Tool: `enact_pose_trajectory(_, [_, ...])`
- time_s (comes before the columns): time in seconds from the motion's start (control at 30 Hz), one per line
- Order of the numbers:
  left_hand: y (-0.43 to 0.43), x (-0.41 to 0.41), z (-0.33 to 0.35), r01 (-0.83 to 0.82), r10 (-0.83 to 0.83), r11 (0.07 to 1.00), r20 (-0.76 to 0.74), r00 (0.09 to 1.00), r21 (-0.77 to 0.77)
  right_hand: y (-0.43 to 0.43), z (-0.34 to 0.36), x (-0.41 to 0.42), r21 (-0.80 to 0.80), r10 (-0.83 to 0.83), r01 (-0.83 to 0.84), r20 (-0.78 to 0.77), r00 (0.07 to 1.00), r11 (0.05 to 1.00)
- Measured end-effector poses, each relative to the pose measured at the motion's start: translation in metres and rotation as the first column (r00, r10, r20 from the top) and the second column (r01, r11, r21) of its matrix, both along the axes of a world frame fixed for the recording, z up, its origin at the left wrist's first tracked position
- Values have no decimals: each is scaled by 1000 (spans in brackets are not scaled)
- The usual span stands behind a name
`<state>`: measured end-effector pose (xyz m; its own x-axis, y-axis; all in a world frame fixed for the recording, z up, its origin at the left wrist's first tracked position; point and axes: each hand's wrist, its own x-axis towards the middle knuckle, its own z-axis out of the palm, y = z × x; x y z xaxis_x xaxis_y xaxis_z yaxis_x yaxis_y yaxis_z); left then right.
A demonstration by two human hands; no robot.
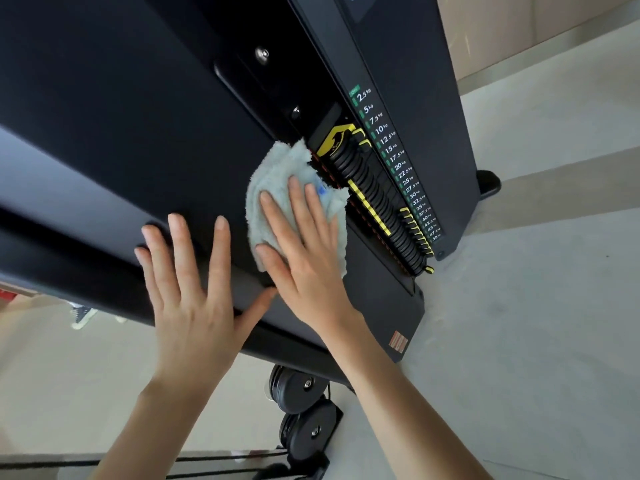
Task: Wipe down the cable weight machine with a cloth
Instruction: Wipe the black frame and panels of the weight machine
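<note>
1. Since the dark side panel of the cable weight machine is to be rubbed, the cloth is pressed flat against it under the right hand, with the fingers straight and spread so that pressure is shared
2. The left hand is laid open on the panel just beside the right hand, with nothing held; it is judged to serve as a brace
3. The weight stack is reached by the cloth's far edge, just beyond the right fingertips, and is judged the likely next area
</note>
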<state>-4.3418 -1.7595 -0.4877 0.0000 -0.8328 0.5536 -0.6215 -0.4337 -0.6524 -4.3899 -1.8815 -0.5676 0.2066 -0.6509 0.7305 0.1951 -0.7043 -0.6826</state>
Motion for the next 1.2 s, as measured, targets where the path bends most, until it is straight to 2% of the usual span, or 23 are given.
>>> enact_pose_trajectory(0.13, [-2, 1, 0, -3, 3, 1000, 8, 1000, -8, 4, -36, -3, 68, 14, -17, 44, 999, 998])
enact_pose_trajectory(0.2, [-1, -1, -1, -16, 16, 1000, 2, 1000, 2, 6, -48, -8, 96, -1, 0, 8, 1000, 995])
enact_pose_trajectory(0.27, [1, -4, -1, -19, 19, 1000, -26, 999, 1, 8, -51, -18, 116, 8, 0, -63, 998, 993])
enact_pose_trajectory(0.37, [4, -20, 2, -7, 10, 1000, -161, 987, 17, 6, -35, -42, 178, 58, -19, -213, 975, 984])
enact_pose_trajectory(0.5, [13, -49, 31, 74, -13, 982, -333, 943, 172, 11, 16, -84, 185, 91, -12, -427, 900, 983])
enact_pose_trajectory(0.7, [20, -87, 125, 97, 116, 915, -485, 867, 392, 19, 158, -160, 200, 170, -57, -609, 775, 978])
enact_pose_trajectory(0.83, [16, -121, 218, 176, 103, 893, -568, 817, 415, 21, 267, -215, 172, 176, -75, -700, 692, 982])
enact_pose_trajectory(0.97, [5, -157, 320, 263, -14, 912, -617, 787, 316, 15, 378, -262, 143, 160, -80, -755, 635, 987])
enact_pose_trajectory(1.2, [-20, -203, 485, 350, -253, 936, -625, 738, 34, 0, 558, -316, -24, 25, -67, -766, 642, 997])
